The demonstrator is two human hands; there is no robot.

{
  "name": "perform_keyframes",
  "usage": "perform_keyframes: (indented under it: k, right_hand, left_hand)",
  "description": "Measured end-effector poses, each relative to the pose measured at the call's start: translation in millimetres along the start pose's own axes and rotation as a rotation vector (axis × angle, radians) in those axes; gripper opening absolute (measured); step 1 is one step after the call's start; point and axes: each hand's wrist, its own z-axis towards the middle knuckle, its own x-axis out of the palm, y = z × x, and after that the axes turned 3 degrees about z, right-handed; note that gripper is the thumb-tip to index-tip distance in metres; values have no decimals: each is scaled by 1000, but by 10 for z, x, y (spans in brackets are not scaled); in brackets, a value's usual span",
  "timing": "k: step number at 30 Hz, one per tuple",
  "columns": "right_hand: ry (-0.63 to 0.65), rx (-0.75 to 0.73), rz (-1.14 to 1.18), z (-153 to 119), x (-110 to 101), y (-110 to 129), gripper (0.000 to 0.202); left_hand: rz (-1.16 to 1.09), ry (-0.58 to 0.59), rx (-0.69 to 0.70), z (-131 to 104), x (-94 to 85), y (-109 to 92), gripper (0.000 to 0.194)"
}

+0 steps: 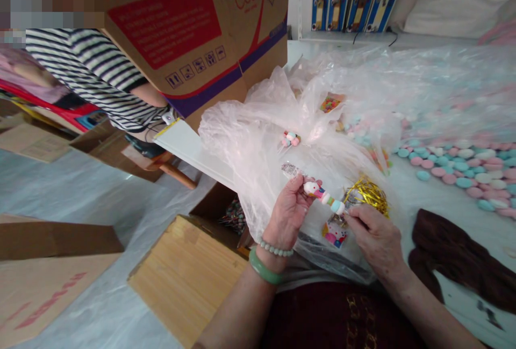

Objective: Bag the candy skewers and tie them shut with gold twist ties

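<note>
My left hand (288, 212) is closed around the upper part of a candy skewer (328, 201) with a white printed figure and a row of pastel candies. A crinkled clear wrapper end (291, 169) sticks out beyond its fingers. My right hand (374, 236) pinches at the skewer's lower end, fingertips together; whether a tie is also between them is hidden. Just behind the right fingers lies a bundle of gold twist ties (368, 196). Below the skewer rests another piece with a similar printed figure (334, 232).
Clear plastic sheeting (258, 139) covers much of the white table. Many pink, blue and white candies (463, 166) are spread at right, near a dark brown cloth (455, 252). A large cardboard box (181, 26) stands at back left, beside a person in a striped shirt (88, 64).
</note>
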Motion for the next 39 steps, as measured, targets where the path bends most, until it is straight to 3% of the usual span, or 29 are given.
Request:
perform_keyframes:
  k: [6,12,18,22,26,29,39]
  right_hand:
    - [247,491,600,52,-17,34,24]
    - [373,676,779,83,-80,35,28]
    - [350,596,678,86,-25,31,26]
    - [241,325,390,43,27,22,23]
    - [98,138,97,-26,55,17,20]
    - [81,145,88,-46,59,23,22]
    - [150,182,245,-20,26,28,19]
  left_hand:
    - [35,27,13,49,-56,13,17]
    - [233,4,50,74,-142,-51,14]
    - [371,1,142,-5,-95,-12,24]
    - [266,2,170,-12,-19,72,18]
    - [67,-96,105,19,40,134,13]
    - [14,-120,102,15,58,167,12]
    - [131,78,56,-34,7,131,14]
